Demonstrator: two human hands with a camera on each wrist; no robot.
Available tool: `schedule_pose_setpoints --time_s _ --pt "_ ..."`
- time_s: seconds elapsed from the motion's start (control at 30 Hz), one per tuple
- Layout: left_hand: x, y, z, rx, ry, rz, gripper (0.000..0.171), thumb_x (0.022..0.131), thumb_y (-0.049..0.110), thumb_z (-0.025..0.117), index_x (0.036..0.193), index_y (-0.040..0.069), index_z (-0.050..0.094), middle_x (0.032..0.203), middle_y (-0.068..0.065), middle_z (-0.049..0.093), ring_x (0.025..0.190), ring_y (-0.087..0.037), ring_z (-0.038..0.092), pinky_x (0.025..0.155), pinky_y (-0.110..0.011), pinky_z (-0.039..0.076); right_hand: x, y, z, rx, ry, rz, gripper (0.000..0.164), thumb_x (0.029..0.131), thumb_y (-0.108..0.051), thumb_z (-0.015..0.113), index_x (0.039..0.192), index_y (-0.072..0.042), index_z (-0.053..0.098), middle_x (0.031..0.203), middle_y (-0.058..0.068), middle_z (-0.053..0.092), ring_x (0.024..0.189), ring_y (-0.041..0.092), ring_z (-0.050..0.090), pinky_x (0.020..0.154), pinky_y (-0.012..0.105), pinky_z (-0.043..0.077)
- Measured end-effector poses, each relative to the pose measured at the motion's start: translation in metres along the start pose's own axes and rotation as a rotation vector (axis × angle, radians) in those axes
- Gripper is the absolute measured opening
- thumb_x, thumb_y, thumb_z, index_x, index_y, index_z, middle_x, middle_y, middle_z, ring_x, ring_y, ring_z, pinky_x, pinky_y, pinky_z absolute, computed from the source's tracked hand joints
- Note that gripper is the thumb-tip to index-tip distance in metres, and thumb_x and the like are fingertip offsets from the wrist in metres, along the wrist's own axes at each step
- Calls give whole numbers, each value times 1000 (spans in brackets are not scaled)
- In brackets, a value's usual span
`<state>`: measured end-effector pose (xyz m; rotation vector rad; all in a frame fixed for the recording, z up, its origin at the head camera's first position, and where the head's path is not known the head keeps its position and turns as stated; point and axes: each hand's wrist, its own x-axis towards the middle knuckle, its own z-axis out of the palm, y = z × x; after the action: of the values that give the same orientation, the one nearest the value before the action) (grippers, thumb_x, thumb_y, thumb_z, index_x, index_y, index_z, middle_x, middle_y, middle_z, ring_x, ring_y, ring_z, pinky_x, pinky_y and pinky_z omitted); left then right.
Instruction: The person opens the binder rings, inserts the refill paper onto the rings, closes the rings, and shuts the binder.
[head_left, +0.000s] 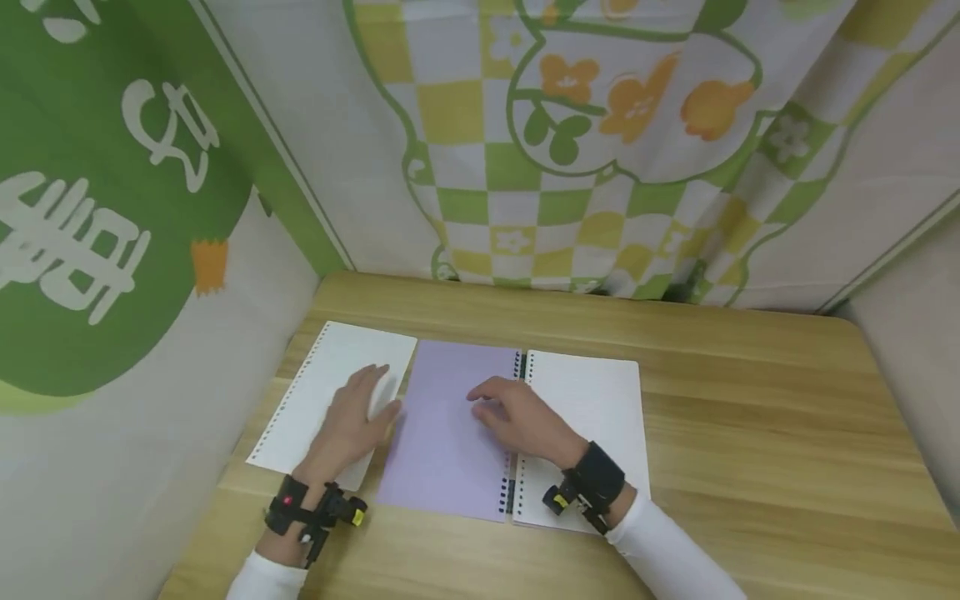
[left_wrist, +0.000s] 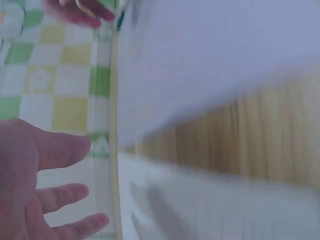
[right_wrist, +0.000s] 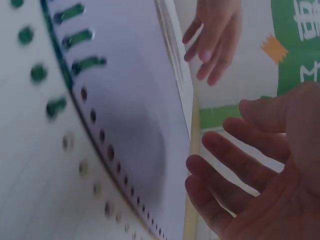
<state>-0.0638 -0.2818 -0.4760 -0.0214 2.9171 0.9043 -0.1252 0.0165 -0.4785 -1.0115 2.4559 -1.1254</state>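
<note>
A spiral notebook lies spread on the table, with a purple cover (head_left: 442,454) on the left and white pages (head_left: 596,408) on the right. Green binding rings (right_wrist: 80,37) show at two stretches of the spine, and bare punched holes run between them. To the left lies a loose white sheet (head_left: 318,379) with holes along its left edge. My left hand (head_left: 348,425) is over this sheet, fingers spread and holding nothing. Over the spine and the purple cover hovers my right hand (head_left: 521,421), its fingers loosely bent and holding nothing.
The wooden table (head_left: 757,433) extends to the right of the notebook. A checked, patterned curtain (head_left: 517,167) hangs behind its back edge, and a green and white cloth wall (head_left: 105,208) stands on the left. Each wrist carries a strapped camera (head_left: 596,479).
</note>
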Motion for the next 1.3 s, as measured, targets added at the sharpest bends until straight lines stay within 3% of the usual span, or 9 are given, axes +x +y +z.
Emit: schedule_pose_setpoints --time_s 0.1,0.23,0.4,0.57,0.77,0.93,1.03,1.2,1.3 --pt "4 -27 -21 40 35 -108 67 109 31 58 164 -1 34 167 -34 30 152 -59 30 120 -76 27 13 -21 23 -99 -94 -81 33 109 -23 61 137 -8 69 140 8 70 136 24 63 118 42 49" --pt "7 -59 -41 100 81 -241 73 107 33 59 161 -10 31 162 -41 31 145 -65 33 112 -79 33 24 -49 51 -265 -216 -196 42 110 -31 61 146 -12 64 156 8 59 148 25 53 122 41 43" --pt "9 -82 -57 134 109 -374 77 105 35 62 156 -15 33 148 -46 37 130 -65 39 101 -76 39 30 -79 83 -461 -339 -307 55 108 -46 60 156 -20 55 168 3 46 157 27 41 123 45 42" --pt "15 -81 -62 111 128 -365 78 99 31 73 153 -13 39 146 -46 38 128 -64 41 99 -76 41 33 -98 105 -576 -443 -298 65 106 -61 54 164 -34 43 175 -9 30 163 22 29 128 48 33" --pt "21 -82 -56 49 129 -383 81 94 22 78 154 -15 38 145 -44 44 128 -60 47 102 -72 45 32 -98 115 -608 -466 -276 65 104 -64 56 161 -35 46 174 -15 32 163 17 27 129 49 30" --pt "20 -96 -61 1 115 -419 64 98 21 74 145 -14 48 134 -40 57 116 -54 59 86 -60 54 30 -93 117 -607 -463 -290 64 104 -63 57 161 -34 47 174 -16 32 163 16 26 129 50 30" --pt "20 -107 -70 -19 67 -441 56 101 26 71 137 -13 55 129 -39 60 111 -51 61 81 -53 55 30 -94 117 -598 -466 -296 63 105 -61 58 160 -32 48 174 -15 32 163 16 27 129 50 30" --pt "18 -117 -82 -102 -27 -503 59 104 30 65 142 -13 54 144 -42 51 127 -58 54 95 -64 53 31 -98 118 -580 -477 -294 62 105 -59 58 160 -32 49 174 -16 32 163 16 26 130 50 29" --pt "15 -119 -86 -105 -51 -495 61 107 32 60 148 -13 49 150 -43 47 135 -60 49 103 -68 50 32 -98 120 -566 -475 -299 61 106 -59 57 160 -32 49 174 -15 32 163 15 25 130 50 29"
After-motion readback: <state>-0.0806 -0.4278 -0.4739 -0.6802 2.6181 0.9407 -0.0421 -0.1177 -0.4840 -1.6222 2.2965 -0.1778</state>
